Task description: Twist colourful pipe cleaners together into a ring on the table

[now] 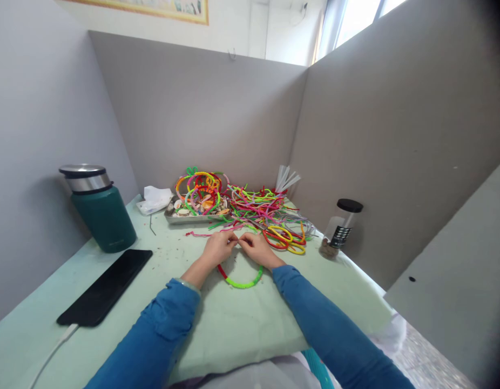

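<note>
A ring of soft coloured cord (pixel 244 286), green with a red stretch, lies on the table below and between my hands. My left hand (pixel 221 247) and my right hand (pixel 256 248) meet at the far side of the ring, fingertips pinched almost together. What the fingertips hold is partly hidden; both hands appear closed on the ring's upper ends. Just beyond my fingers spreads a heap of coloured fuzzy cords (pixel 258 205). Several red and yellow loops (pixel 288 240) lie right of my right hand.
A metal tray (pixel 189 219) holds coloured rings and small flat pieces. A green bottle (pixel 102 216) and a black phone (pixel 106 289) with a white cable stand and lie at left. At right is a clear jar (pixel 339 231) with a black lid. Grey partitions (pixel 201 108) enclose the table.
</note>
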### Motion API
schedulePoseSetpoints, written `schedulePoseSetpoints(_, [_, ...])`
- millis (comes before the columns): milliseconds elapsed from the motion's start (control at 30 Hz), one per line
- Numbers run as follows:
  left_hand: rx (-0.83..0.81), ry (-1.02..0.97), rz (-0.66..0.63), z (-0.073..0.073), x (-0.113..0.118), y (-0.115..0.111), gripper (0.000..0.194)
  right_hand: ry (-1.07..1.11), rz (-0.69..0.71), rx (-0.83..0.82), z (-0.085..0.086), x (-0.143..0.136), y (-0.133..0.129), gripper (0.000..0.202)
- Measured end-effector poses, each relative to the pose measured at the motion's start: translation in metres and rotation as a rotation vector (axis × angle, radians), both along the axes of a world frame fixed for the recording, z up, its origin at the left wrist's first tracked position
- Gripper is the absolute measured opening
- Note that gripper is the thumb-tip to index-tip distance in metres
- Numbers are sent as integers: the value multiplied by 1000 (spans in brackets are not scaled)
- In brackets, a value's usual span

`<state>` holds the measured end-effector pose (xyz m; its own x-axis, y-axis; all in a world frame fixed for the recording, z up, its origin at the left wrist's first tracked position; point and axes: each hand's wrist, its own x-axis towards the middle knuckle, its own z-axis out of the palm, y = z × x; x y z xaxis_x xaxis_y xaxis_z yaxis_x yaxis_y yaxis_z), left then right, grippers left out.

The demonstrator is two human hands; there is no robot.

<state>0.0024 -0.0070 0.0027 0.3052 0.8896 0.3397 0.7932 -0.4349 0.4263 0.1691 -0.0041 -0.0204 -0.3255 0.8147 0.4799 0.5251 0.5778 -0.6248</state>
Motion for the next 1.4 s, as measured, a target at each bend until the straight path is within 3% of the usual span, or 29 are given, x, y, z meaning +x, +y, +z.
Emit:
schedulePoseSetpoints(667, [-147,-341,-112,-22,-4,21,13,-7,20,2,0,0,0,13])
schedulePoseSetpoints(933, [-131,-180,-79,-10,-2,8,18,-68,-3,-16,-1,0,1,13])
schedulePoseSetpoints(1400, [2,85,-47,-1,-1,-4,28,-90,-6,-10,-3,0,2,13])
